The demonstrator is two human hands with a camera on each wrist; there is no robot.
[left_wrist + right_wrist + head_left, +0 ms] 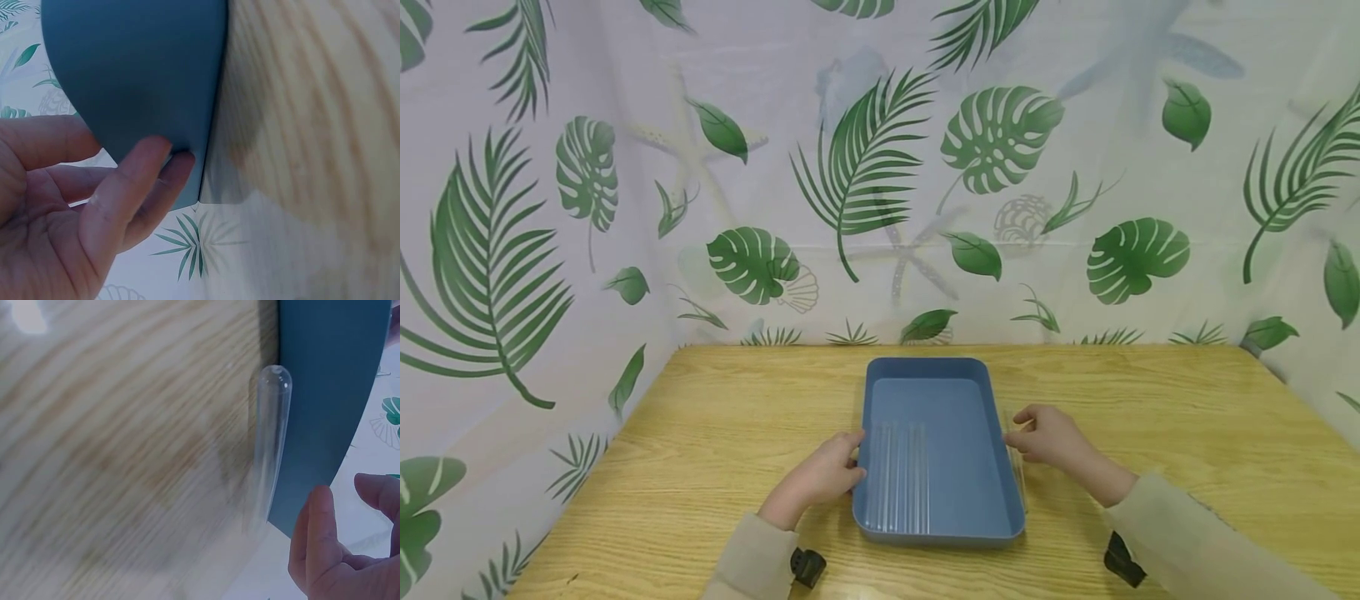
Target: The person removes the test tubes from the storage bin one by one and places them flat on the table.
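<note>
A blue rectangular tray (962, 492) lies on the table with several clear glass test tubes (898, 479) side by side in its left half. My left hand (827, 471) is at the tray's left side; in the left wrist view its fingers (144, 169) touch the outer wall and rim. Another clear test tube (270, 437) lies on the wood along the tray's right outer wall, its rounded end showing in the right wrist view. Beside that tube and the right rim is my right hand (1052, 435), fingers loosely bent with nothing between them.
The wooden table (760, 392) reaches back to a cloth backdrop (880, 308) printed with green leaves, which also closes the left and right sides. A black wrist device (808, 567) shows under the left sleeve, and another (1123, 560) under the right.
</note>
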